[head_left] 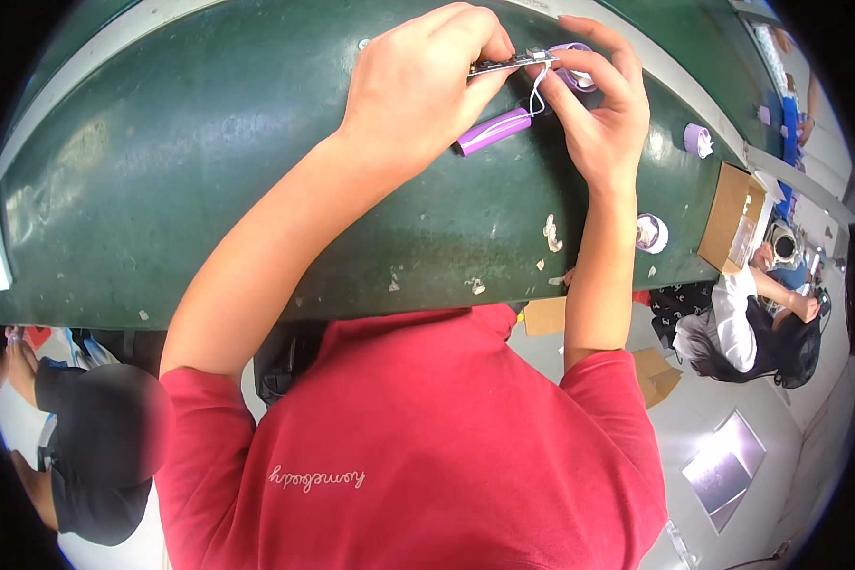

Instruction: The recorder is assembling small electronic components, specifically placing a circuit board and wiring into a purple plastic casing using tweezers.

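Note:
Above the far part of the green table, my left hand [423, 71] pinches a thin, dark circuit board [503, 66] by one end. At its other end sits a small pale component [538, 54]. My right hand [603, 104] has thumb and index finger closed there, where a white wire lead [539, 92] comes out; the exact grip is partly hidden. The lead runs down to a purple cylindrical battery [494, 132] below the board, beside my left hand. Just behind my right fingers is a purple tape roll [578, 68], partly covered by them.
Right of my arm, a purple roll [698, 141], a white roll [652, 234] and an open cardboard box [733, 217] are on the green table [209, 190]. Scraps [552, 233] lie near the front edge. People sit at left [104, 446] and right [750, 332].

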Tool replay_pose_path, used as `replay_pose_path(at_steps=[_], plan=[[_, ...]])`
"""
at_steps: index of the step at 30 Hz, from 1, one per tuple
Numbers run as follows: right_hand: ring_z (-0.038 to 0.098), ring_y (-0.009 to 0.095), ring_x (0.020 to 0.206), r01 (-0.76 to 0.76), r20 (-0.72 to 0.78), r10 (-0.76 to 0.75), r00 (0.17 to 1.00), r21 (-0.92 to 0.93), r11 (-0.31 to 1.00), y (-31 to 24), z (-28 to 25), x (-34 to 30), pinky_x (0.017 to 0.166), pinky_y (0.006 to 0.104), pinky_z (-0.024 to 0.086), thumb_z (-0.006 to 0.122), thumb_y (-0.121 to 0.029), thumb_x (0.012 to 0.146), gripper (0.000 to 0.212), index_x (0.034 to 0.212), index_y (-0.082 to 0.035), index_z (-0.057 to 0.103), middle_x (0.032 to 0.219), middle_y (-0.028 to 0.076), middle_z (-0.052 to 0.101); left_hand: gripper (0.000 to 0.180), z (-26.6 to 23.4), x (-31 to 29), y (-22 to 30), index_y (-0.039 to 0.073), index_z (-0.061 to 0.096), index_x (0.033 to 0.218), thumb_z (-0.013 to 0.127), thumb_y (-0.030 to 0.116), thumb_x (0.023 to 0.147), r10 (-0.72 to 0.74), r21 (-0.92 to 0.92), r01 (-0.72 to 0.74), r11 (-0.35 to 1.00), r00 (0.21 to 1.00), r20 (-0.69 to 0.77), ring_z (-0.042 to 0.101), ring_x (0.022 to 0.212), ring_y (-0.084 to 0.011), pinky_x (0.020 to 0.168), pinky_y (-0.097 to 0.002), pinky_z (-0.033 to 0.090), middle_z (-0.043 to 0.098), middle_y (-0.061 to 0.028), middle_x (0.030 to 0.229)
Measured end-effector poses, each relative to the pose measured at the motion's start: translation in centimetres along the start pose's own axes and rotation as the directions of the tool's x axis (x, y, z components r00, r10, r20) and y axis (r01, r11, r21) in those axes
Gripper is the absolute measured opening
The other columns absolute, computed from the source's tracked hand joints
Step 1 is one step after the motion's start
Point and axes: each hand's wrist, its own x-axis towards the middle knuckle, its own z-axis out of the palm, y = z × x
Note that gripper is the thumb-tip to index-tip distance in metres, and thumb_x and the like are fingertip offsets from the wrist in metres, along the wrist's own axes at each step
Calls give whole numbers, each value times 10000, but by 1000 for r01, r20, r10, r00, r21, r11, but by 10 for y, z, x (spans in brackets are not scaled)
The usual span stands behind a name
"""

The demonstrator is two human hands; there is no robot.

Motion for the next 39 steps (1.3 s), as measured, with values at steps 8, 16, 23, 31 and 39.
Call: replay_pose_path(at_steps=[8, 16, 23, 31, 39], plan=[[603, 258, 1141, -68, -43, 71, 997, 75, 995, -1, 3, 0, 967, 378, 474, 862, -106, 731, 179, 895, -122, 793, 1210, 39, 709, 176, -2, 2, 2, 10, 621, 890, 785, 10, 826, 37, -33, -36, 999, 999, 27, 711, 804, -179, 660, -280, 563, 764, -61, 1040], [640, 193, 1063, -29, -71, 30, 997, 11, 1000, -5, 10, -2, 883, 315, 521, 806, -1, 756, 176, 918, -53, 760, 1262, 90, 668, 161, -4, 2, 1, 5, 620, 882, 774, 15, 832, -6, -26, 8, 1000, 997, 71, 707, 772, -176, 643, -273, 557, 776, -62, 1003], [605, 234, 1138, -9, -110, 10, 994, 7, 1000, -8, 16, -2, 940, 354, 496, 822, -35, 754, 160, 897, -90, 773, 1264, 76, 668, 154, -5, 4, 2, 4, 630, 877, 777, 24, 834, -19, 19, 17, 1000, 996, 84, 710, 764, -174, 638, -276, 558, 779, -66, 972], [583, 326, 1178, -53, -153, 49, 987, -25, 998, -22, 14, 6, 988, 427, 461, 848, -6, 664, 221, 838, -65, 724, 1225, 161, 617, 154, -4, 5, -1, 0, 628, 881, 774, 31, 842, 9, 7, -10, 1000, 997, 78, 704, 748, -174, 634, -281, 559, 777, -69, 969], [570, 334, 1194, -42, -166, 33, 986, -47, 998, -21, 10, 7, 1016, 438, 440, 876, -59, 659, 288, 905, -81, 729, 1235, 159, 618, 157, -4, 3, 0, 5, 626, 885, 773, 49, 852, -6, 14, 5, 1000, 996, 89, 692, 731, -177, 628, -283, 558, 767, -63, 952]])
